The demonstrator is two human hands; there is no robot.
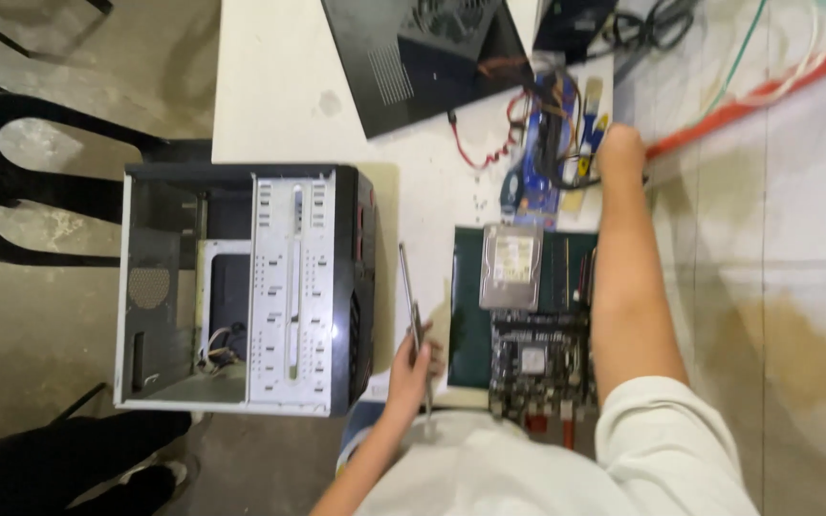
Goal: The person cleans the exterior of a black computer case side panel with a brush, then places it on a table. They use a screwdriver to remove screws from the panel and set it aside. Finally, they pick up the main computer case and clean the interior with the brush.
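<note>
My left hand (411, 368) is closed around a long thin metal tool (409, 296) that points away from me, just right of an open computer case (284, 287). My right arm is stretched out far over the table. My right hand (620, 151) rests at a bundle of coloured cables and small parts (552, 143); its fingers are blurred and turned away, so I cannot see a grip. Between my arms a silver hard drive (510, 266) lies on a green mat (468, 334), with a black circuit board (537, 358) just below it.
A black side panel (413, 57) lies at the back of the white table (279, 86). An orange cable (757, 96) runs at the far right. A black plastic chair (11, 182) stands on the concrete floor to the left. Someone's dark shoe (136, 478) is at bottom left.
</note>
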